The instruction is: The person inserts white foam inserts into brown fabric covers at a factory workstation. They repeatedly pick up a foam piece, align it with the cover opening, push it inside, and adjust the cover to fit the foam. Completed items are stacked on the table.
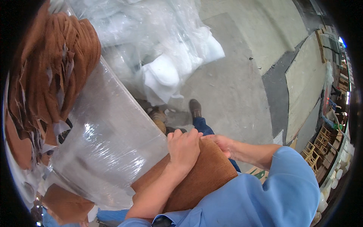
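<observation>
Here I have the rust-brown, soft-napped fabric panel, at the near right edge of the broad surface wrapped in clear plastic; the left hand curls its fingers tightly over the top edge, and the right hand pinches that same edge just beside it, fingertips partly hidden from me; I'd judge it light, pliable, hardly slippery or fragile, best held by its edge, fingers close together

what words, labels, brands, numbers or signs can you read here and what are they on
No text can be read.
Brown cloth: no lettering visible.
Clear plastic sheet: no lettering visible, only glare.
Green-marked sheet, lower right: too blurred.
Wooden frames, far right: too small to tell.
</observation>
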`<act>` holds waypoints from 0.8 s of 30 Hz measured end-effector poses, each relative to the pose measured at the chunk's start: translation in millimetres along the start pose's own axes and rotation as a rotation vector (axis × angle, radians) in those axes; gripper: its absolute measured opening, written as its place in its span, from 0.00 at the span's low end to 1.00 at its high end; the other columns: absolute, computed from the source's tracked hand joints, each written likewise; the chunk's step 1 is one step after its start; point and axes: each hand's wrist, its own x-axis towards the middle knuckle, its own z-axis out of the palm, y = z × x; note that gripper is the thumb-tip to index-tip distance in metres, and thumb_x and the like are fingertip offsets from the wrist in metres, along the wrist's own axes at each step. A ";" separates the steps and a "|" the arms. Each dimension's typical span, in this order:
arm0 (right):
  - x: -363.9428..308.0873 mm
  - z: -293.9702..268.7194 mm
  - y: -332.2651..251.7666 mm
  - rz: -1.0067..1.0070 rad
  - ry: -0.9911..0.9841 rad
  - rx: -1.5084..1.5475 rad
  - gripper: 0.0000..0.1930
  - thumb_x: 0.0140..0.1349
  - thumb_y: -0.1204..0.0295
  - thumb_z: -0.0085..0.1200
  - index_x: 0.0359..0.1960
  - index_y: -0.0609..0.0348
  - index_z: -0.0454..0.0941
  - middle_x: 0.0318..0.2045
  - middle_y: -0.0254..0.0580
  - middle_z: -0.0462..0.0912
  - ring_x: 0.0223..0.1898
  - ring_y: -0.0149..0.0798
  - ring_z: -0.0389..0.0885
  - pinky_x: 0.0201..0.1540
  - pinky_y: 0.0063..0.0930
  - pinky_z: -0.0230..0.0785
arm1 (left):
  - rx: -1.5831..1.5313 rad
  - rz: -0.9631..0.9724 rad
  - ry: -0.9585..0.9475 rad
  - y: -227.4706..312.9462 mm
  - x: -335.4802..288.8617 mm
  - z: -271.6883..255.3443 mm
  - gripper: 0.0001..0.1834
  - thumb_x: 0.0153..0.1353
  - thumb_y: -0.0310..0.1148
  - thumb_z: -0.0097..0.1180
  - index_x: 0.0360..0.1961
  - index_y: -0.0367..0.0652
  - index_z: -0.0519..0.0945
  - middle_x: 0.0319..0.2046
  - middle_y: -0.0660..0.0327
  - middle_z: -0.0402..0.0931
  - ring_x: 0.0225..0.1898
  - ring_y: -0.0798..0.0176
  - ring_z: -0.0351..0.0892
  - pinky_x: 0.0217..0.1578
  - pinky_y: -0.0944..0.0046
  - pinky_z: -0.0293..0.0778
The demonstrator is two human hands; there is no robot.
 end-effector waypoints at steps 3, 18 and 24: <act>-0.9 -5.2 5.4 -0.003 0.019 -0.068 0.18 0.81 0.58 0.53 0.61 0.57 0.79 0.55 0.41 0.86 0.55 0.39 0.87 0.60 0.40 0.81 | 0.017 -0.062 -0.121 1.6 -1.1 -4.4 0.15 0.71 0.40 0.62 0.28 0.46 0.80 0.26 0.55 0.82 0.38 0.46 0.78 0.44 0.44 0.65; -8.9 4.4 -4.9 -0.011 -0.048 -0.073 0.16 0.80 0.52 0.54 0.53 0.49 0.79 0.53 0.34 0.85 0.56 0.35 0.84 0.61 0.39 0.77 | 0.120 -0.025 -0.160 -2.3 -5.3 -32.5 0.23 0.72 0.50 0.60 0.29 0.43 0.90 0.32 0.57 0.85 0.63 0.37 0.77 0.77 0.28 0.43; 2.5 -10.8 -3.7 -0.106 -0.047 -0.083 0.10 0.79 0.59 0.57 0.44 0.49 0.78 0.46 0.31 0.85 0.48 0.33 0.86 0.55 0.38 0.81 | 0.112 -0.110 -0.032 -4.3 -2.3 -14.6 0.20 0.71 0.47 0.62 0.28 0.45 0.90 0.27 0.59 0.83 0.59 0.41 0.80 0.77 0.33 0.46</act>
